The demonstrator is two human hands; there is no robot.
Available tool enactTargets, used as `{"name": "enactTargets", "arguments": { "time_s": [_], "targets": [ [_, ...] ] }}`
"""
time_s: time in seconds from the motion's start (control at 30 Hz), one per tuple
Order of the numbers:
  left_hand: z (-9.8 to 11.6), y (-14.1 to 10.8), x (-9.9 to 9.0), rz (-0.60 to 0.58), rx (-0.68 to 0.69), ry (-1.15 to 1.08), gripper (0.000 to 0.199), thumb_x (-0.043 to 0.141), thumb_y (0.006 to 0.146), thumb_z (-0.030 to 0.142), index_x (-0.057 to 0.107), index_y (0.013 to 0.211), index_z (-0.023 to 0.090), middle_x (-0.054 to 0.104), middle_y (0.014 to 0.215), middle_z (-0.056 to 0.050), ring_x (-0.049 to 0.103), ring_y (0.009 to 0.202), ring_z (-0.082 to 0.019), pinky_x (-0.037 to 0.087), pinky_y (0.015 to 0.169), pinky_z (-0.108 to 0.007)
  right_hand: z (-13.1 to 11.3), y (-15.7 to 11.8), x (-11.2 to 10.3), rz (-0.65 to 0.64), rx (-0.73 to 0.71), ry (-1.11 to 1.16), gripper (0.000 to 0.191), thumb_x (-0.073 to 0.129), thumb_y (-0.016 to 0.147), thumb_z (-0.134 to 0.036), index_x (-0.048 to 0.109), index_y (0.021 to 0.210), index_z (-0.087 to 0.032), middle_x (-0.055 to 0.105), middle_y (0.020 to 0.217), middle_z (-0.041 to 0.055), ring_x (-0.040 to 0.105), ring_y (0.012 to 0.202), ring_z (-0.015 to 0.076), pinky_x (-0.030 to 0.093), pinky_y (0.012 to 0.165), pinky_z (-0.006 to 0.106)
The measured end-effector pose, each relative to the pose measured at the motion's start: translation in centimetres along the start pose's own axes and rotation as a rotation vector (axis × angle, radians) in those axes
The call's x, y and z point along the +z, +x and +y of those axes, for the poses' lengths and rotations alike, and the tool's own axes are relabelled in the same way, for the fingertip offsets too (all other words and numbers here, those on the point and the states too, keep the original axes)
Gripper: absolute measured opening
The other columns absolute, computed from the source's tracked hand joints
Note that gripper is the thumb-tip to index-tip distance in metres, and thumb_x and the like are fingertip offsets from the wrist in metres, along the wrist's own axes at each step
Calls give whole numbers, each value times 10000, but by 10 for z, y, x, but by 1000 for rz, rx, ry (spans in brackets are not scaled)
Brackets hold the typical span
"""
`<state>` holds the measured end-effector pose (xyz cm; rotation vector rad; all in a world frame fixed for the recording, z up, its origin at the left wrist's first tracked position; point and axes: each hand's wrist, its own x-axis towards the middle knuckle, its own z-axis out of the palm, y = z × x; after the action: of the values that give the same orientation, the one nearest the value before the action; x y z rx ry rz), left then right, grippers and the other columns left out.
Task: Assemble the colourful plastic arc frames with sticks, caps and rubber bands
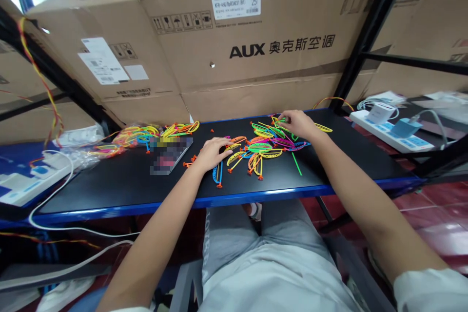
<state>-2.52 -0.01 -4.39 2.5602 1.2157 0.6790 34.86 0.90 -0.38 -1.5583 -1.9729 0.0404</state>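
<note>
The fingers (282, 121) of the right hand (298, 124) are drawn in narrow, curled down into the far edge of a tangle of neon plastic arcs (265, 145); whether they pinch a piece there, the view does not settle. The left hand (214, 153) lies palm-down, its fingers (227, 142) loosely spread and open, the tips just beside the tangle's near side.

The tangle sits mid-way along a black surface (109, 190) with a blue front edge: slotted arcs in yellow, orange, pink, green and blue, several ending in small orange pegs. A straight green plastic rod (296, 164) pokes out toward the front, and a blue arc with an orange tip (218, 175) lies just below the left hand.

Farther left sits a second heap of the same neon pieces (175, 131), next to a flat rectangular object (170, 155) (too blurred to identify). Beyond the surface stand large cardboard boxes printed AUX (237, 44) — and off to the right lies a white power strip (387, 129) with a blue plug adapter.
</note>
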Motion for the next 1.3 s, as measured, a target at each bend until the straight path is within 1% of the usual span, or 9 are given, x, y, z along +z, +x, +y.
{"name": "enactTargets", "arguments": {
  "time_s": [0.33,0.57,0.73,0.83,1.0,1.1,1.17,1.23,1.3],
  "targets": [
    [1,4,1,98,-73,82,50,770,905,313,795,920,273,808,1080,-66,669,1109,-324,431,1002,-480,19,6,-10,-74,-18,0,159,713,857,-154,812,982,-155,731,766,57,623,656,183,448,673,308],
    [6,5,1,143,-98,73,42,809,879,305,783,869,272,782,1056,-65,656,1077,-326,411,973,-469,11,2,4,-155,-37,3,194,701,814,-81,814,951,-161,757,750,54,663,657,191,471,663,296],
    [8,4,0,166,-97,51,91,791,901,302,765,824,261,768,1019,-70,653,1046,-323,407,964,-469,6,1,5,-124,-49,-3,156,695,843,-124,804,947,-161,782,833,89,707,749,223,498,714,316],
    [8,4,-2,193,-90,63,97,773,915,296,762,826,260,760,969,-66,646,1009,-312,403,946,-464,4,2,5,-88,-71,1,146,688,865,-155,798,960,-158,787,913,112,712,811,232,511,764,328],
    [7,5,-2,340,-143,104,87,774,910,315,784,839,265,735,935,-72,651,981,-313,417,907,-458,0,2,10,-54,-106,26,141,667,891,-196,789,950,-159,771,920,112,697,822,231,520,787,339],
    [7,7,-1,306,-123,26,71,782,898,308,792,838,272,760,917,-57,687,940,-298,437,919,-451,-2,2,11,-53,-118,47,135,667,887,-199,785,942,-164,765,900,105,690,810,232,519,790,348],
    [6,6,-3,292,-105,-18,57,762,914,314,809,922,284,794,955,-51,712,935,-285,457,929,-435,-3,1,11,-51,-120,60,134,666,892,-208,784,935,-160,762,897,111,687,807,238,516,787,357],
    [4,3,-9,349,-113,-24,131,718,942,319,817,1023,290,813,1018,-57,728,965,-286,472,939,-427,-3,1,10,-44,-119,70,137,662,900,-220,781,926,-157,758,904,124,685,815,249,513,789,369],
    [0,-2,-17,429,-164,1,149,703,939,310,826,1021,288,818,1032,-64,731,984,-303,476,950,-439,-4,0,9,-37,-118,78,133,659,905,-219,778,922,-163,756,916,128,681,824,255,512,799,377]
  ]
}}
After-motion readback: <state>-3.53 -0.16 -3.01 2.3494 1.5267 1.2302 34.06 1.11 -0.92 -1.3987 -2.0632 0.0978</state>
